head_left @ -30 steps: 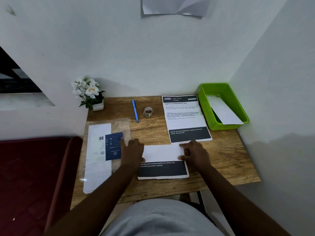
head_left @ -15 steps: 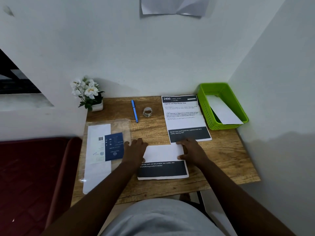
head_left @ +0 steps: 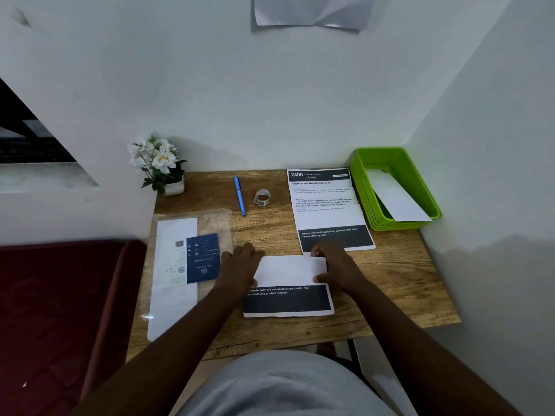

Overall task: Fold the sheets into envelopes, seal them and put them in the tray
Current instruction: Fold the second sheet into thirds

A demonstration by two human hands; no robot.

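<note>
A printed sheet (head_left: 288,283) lies at the front middle of the wooden desk (head_left: 405,289), its top part folded down white over the black band. My left hand (head_left: 240,262) presses flat on the fold's left edge. My right hand (head_left: 336,265) pinches the fold's right edge between thumb and fingers. A second printed sheet (head_left: 327,208) lies flat behind, towards the right. The green tray (head_left: 363,187) stands at the back right with one folded white envelope (head_left: 396,199) leaning in it. A small roll of tape (head_left: 262,198) sits at the back middle.
A blue pen (head_left: 239,195) lies left of the tape. A clear plastic sleeve with a white and blue card (head_left: 189,259) covers the desk's left side. A white flower pot (head_left: 162,169) stands in the back left corner. Walls close in behind and right; a red seat (head_left: 60,310) lies left.
Both hands have slid a little away from me along the folded flap. The right hand's fingers now curl over the flap's right edge.
</note>
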